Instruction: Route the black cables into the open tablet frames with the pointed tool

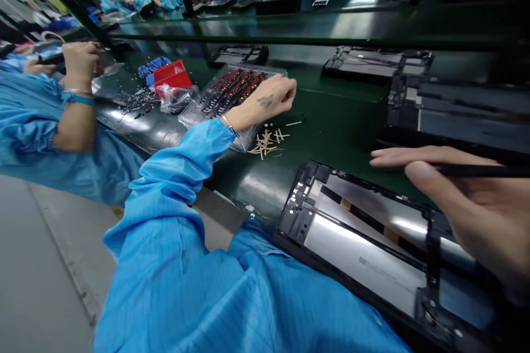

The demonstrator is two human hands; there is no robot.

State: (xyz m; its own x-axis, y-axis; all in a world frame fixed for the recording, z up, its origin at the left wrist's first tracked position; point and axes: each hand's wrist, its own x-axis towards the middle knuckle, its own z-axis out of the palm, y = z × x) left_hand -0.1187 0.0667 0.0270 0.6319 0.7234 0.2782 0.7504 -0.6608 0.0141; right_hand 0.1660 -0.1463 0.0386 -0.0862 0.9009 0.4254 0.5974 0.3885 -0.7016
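The left hand reaches out over the far end of a clear plastic tray of small dark and red parts, fingers curled down together at the tray's right edge; whether they pinch a part I cannot tell, since the fingertips are hidden. Just near of that hand lies a loose heap of small tan strips on the green bench.

The right hand is at the near right, clamped on a thin black tool between thumb and fingers, hovering above the open tablet frame that lies at the bench's near edge.

Risks, as I judge them: the frame overhangs the near edge a little, so a push from the right wrist could tip it onto the lap. The tool's tip sits close to the exposed shiny panel and could scratch it if the hand drops. The blue sleeve crosses just beside the tray and could drag it or scatter the strips. A co-worker's arm works at the far left, near a red box, well apart from all this.
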